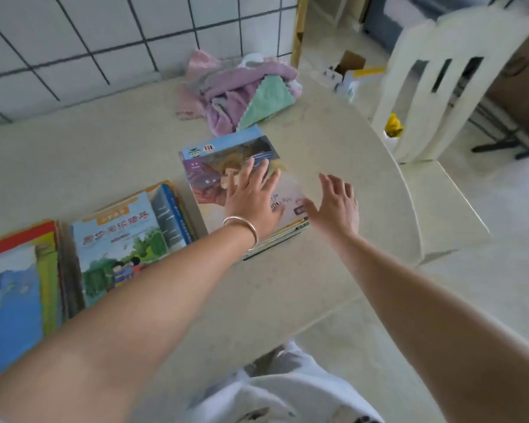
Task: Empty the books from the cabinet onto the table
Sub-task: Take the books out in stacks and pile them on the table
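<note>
Three stacks of picture books lie on the beige table (333, 141). The right stack (220, 166) has a brown and blue cover on top. My left hand (252, 198), with a silver bangle on the wrist, rests flat on that cover, fingers spread. My right hand (336, 206) hovers open just off the stack's right edge, thumb near the cover's corner. A middle stack (119, 239) shows a light blue cover with green trees. A third stack (13, 294) lies at the far left, partly under my left forearm. The cabinet is out of view.
A heap of pink, purple and green cloths (242, 93) lies at the back of the table by the tiled wall (74, 41). A white chair (440, 74) stands past the table's curved right edge. Small boxes (348, 71) sit on the floor beyond.
</note>
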